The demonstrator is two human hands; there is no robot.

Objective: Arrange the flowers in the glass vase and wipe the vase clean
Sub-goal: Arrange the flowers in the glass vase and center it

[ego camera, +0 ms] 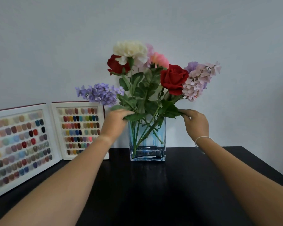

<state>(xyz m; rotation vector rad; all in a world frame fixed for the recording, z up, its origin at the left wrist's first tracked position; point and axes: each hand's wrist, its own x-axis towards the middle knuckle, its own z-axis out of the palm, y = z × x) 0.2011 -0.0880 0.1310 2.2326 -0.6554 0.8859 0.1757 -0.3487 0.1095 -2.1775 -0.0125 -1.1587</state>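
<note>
On the dark worktop [186, 185] our glass vase [147, 141] holds the flowers [153, 75]; our left grip [116, 123] pinches leaves at its rim, our right grip [195, 123] likewise.

I see the square glass vase [147, 144] standing upright on the dark desk [194, 185], holding red, cream, pink and purple flowers [153, 75] fanned above its rim, stems crossing inside.

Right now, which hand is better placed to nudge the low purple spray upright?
Left, probably. The left hand already grips leaves at the vase rim, directly beneath the purple spray. The right hand holds a leaf across the bouquet, beside the red rose.
</note>
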